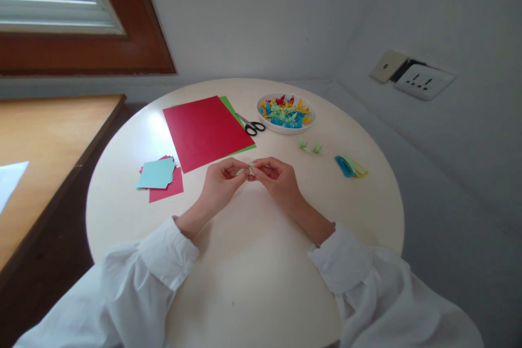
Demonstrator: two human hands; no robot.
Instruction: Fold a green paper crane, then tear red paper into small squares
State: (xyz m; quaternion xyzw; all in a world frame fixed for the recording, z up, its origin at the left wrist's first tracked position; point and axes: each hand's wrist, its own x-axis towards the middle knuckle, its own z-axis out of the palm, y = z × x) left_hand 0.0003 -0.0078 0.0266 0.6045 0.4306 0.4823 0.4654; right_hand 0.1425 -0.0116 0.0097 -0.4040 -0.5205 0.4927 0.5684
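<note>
A small pale green folded paper piece (251,168) is pinched between my two hands over the middle of the round table. My left hand (222,184) grips it from the left, thumb and fingertips closed. From the other side my right hand (278,180) pinches it too, and the fingers cover most of it. Just beyond, two pale green folded paper cranes (304,144) stand apart on the table. A white oval dish (285,130) at the back holds many small folded cranes in red, yellow, blue and green.
Large red paper (207,130) lies over green sheets, with black-handled scissors (254,129) at its right edge. Small light blue squares (155,173) sit on red ones at the left. Blue and yellow folded strips (350,166) lie right. A wall socket (424,81) is beyond the round table (253,283).
</note>
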